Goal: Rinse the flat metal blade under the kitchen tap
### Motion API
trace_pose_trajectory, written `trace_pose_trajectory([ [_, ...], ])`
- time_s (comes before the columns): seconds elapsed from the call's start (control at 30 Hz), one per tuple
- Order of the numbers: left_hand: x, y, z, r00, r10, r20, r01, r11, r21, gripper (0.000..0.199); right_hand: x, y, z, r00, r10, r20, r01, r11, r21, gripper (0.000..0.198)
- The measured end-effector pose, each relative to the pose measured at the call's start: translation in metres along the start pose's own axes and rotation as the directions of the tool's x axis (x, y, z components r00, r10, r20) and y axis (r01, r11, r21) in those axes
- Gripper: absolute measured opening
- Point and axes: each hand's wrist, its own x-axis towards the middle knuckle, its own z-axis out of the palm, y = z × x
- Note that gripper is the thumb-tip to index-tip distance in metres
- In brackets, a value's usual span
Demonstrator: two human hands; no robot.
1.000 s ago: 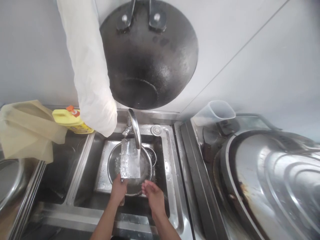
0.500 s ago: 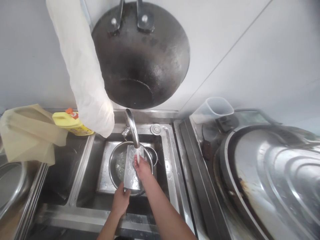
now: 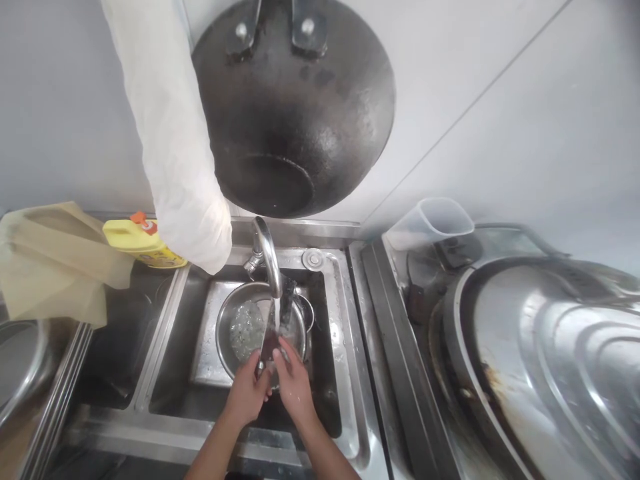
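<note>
My left hand (image 3: 247,393) is wrapped tight round the handle of the cleaver (image 3: 278,320), blade tilted edge-up under the faucet (image 3: 267,253) stream (over the steel bowl (image 3: 240,327) in the sink (image 3: 345,373)), while my right hand (image 3: 295,383) presses flat fingers against its lower side so water runs off.

Even, soft daylight-like light, fairly bright; walls pale and washed out. Wide-angle bend strong at edges, steel lid (image 3: 550,373) stretched at right. Dull sheen on hanging wok (image 3: 295,113); small glints on sink (image 3: 345,373) rim and faucet (image 3: 267,253). Sink bottom shadowed. Cleaver (image 3: 280,320) motion-blurred under water. Corners soft.
</note>
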Motion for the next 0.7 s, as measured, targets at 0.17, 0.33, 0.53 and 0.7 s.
trace_pose_trajectory([
  [0.17,-0.017,0.023,-0.003,0.964,0.254,0.077,-0.253,0.796,0.549,0.052,-0.003,-0.005,0.008,0.991,0.128,0.028,-0.13,0.932,0.338,0.057],
  [0.33,-0.027,0.012,0.006,0.935,0.334,0.117,-0.257,0.413,0.874,0.071,0.017,0.002,0.011,0.979,0.204,0.024,-0.194,0.879,0.435,0.053],
  [0.53,-0.041,-0.011,-0.008,0.894,0.414,0.174,-0.301,0.264,0.916,0.087,0.052,0.007,0.013,0.948,0.294,-0.121,-0.183,0.815,0.55,0.055],
  [0.7,-0.056,-0.027,-0.022,0.895,0.408,0.183,-0.3,0.245,0.922,0.089,0.089,0.004,0.004,0.885,0.399,-0.239,-0.177,0.764,0.62,0.059],
])
